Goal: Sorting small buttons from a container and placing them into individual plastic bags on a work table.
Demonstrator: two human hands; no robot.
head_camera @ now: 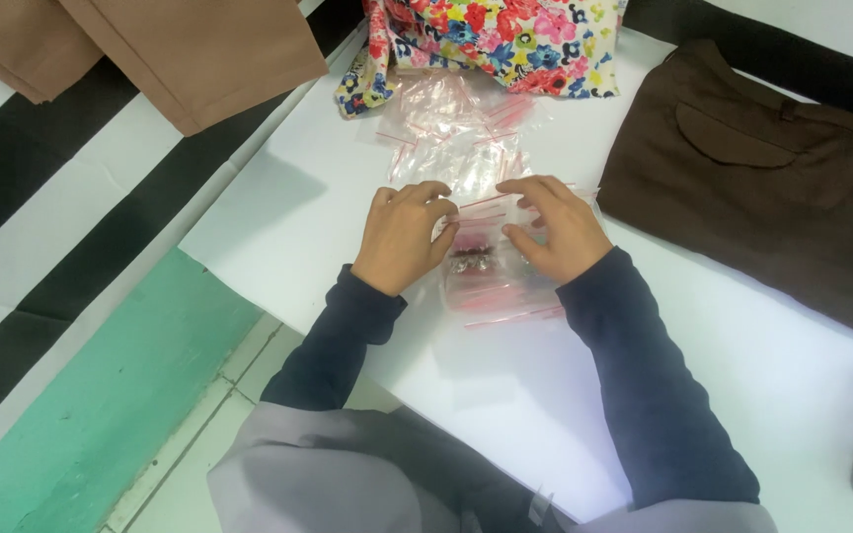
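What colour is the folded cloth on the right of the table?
Dark brown: the folded cloth shows best in the head view.

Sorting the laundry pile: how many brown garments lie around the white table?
2: a tan garment at the top left, and a dark brown garment on the white table at the right. Others may lie out of frame.

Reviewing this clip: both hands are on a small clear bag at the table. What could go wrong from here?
1. The small clear bag pinched between left hand and right hand holds tiny dark items; they could spill if it slips.
2. The loose pile of clear bags just beyond could be swept about by the hands.
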